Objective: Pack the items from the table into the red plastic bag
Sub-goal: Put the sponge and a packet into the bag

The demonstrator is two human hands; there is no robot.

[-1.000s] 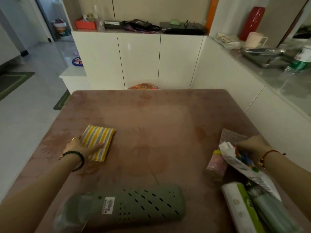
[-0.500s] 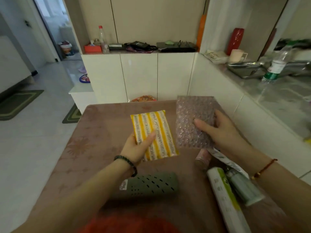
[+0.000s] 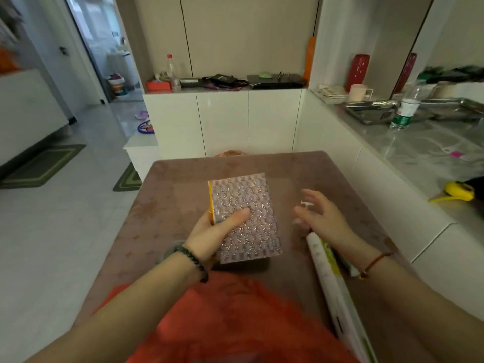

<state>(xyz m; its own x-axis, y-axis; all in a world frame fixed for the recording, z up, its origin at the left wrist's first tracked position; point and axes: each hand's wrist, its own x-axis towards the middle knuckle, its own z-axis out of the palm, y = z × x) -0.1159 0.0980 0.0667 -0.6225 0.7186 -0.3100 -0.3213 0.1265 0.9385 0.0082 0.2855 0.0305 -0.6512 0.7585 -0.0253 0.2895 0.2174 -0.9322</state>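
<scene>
White-cabinet kitchen behind, brown surface [image 3: 183,184] filling the middle. Bunched at 6 o'clock, at the near edge, the red plastic bag [image 3: 235,326], its mouth not clearly shown. Just beside it, running from 3 towards 5 o'clock, a long white-and-green box [image 3: 337,292]. At centre, a glittery pink pad [image 3: 248,218] stacked flat on a yellow pad [image 3: 210,203], with only a yellow edge showing at 9 o'clock. Clamped on the pair, the left hand [image 3: 212,234], thumb across the top, fingers underneath, apparently above the surface. At 3 o'clock of the pads, the right hand [image 3: 323,218], fingers spread and loose, holding nothing, hovering over a small white-topped item [image 3: 306,204] too hidden to name.

Likely step: putting the stacked pads into the bag. Keep the thumb pressing to hold the two squared; soft and light, probably apt to slide apart. Bring the free hand to 6 o'clock first to lift and spread the bag's rim. Then lower the pair edge-on, clear of the box. Release only once well inside.
</scene>
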